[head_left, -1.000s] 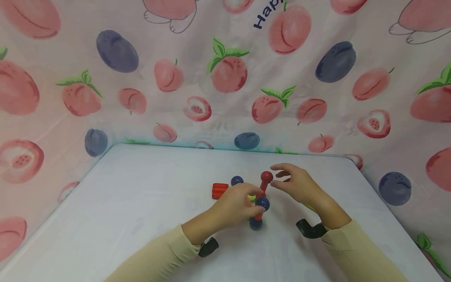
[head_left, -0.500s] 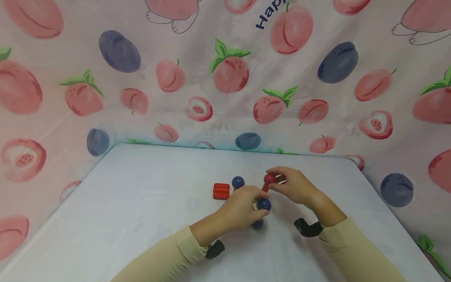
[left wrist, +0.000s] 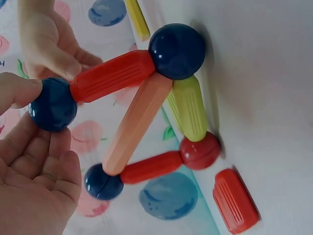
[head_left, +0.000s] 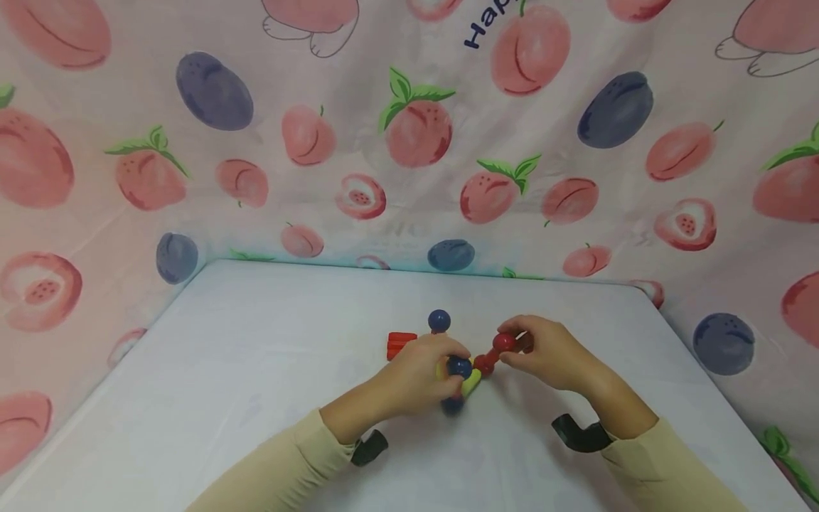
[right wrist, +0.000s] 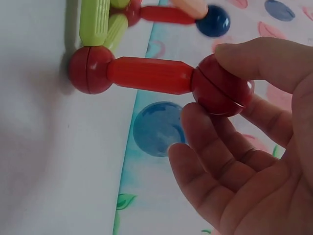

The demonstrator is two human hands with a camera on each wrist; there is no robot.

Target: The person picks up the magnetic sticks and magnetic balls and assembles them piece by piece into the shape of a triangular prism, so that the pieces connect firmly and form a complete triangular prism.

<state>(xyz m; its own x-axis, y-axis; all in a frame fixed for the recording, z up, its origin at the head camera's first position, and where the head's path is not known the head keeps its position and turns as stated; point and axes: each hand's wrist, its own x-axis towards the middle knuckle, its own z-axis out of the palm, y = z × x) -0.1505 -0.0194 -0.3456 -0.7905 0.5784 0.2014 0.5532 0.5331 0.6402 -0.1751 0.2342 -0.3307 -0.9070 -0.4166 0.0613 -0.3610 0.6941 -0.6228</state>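
Observation:
In the head view, my left hand (head_left: 416, 373) pinches a blue ball (left wrist: 53, 104) of a ball-and-stick construction toy. A red stick (left wrist: 115, 76) joins that ball to a lower blue ball (left wrist: 177, 50) at the tabletop. A salmon stick (left wrist: 139, 125) slants up from there to another raised blue ball (left wrist: 103, 181), which tops a second red stick (left wrist: 151, 167). My right hand (head_left: 544, 352) grips a red ball (right wrist: 222, 85), thumb on one side and fingers on the other. Its red stick (right wrist: 150, 75) runs down to a red ball (right wrist: 91, 69) against a yellow-green stick (right wrist: 95, 22).
Loose red sticks (head_left: 401, 345) lie side by side left of the toy on the white table (head_left: 288, 320). A yellow stick (left wrist: 137, 19) shows at the top of the left wrist view. Fruit-printed cloth (head_left: 409, 206) hangs behind the table's back edge.
My right hand has closed on the upper red ball and brought it nearer and rightward, so its stick leans more. My left hand, with its blue ball, has shifted slightly left.

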